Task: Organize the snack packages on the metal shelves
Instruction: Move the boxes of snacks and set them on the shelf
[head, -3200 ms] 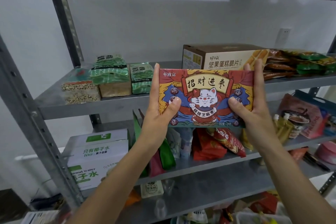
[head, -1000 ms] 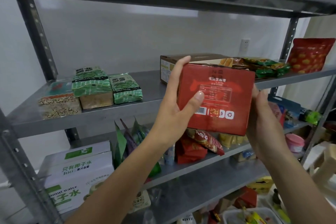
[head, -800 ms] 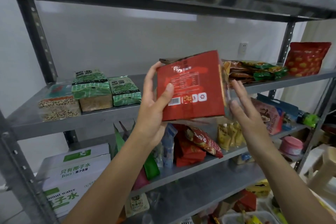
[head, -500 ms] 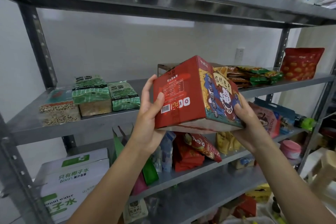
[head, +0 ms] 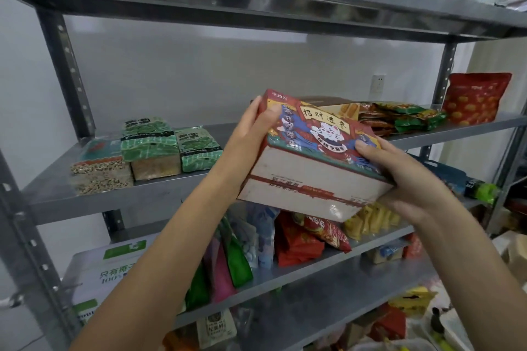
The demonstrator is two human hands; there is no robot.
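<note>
Where the middle shelf (head: pixel 114 202) crosses the view, green packets (head: pixel 171 145) lie at 9 o'clock. Left hand (head: pixel 248 134) grips the left end of the cat-printed box (head: pixel 310 179), thumb on its printed face. The box is held tilted at centre, before the shelf edge. Right hand (head: pixel 405 179) clasps its right end, thumb on top. Red pouch (head: pixel 476 98) stands at 2 o'clock.

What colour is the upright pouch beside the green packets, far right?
The pouch is red with orange round spots, best seen in the head view.
</note>
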